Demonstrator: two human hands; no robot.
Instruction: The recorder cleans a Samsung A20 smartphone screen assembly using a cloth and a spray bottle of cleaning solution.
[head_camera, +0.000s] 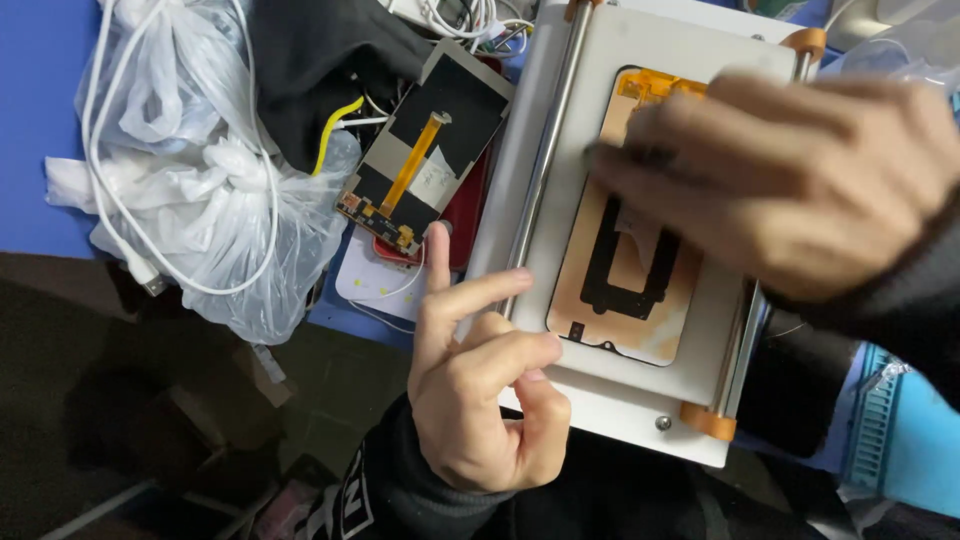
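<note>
Clearly two hands, left (480, 390) and right (790, 180), flank one copper-backed screen panel (625, 290).

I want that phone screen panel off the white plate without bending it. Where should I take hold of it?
Probably by the two long edges of the screen panel, near its lower end. It lies flat, back up, on the white plate, and that end is bare. The right hand covers the upper part; the left hand is at the plate's near edge. Avoid the orange flex.
</note>
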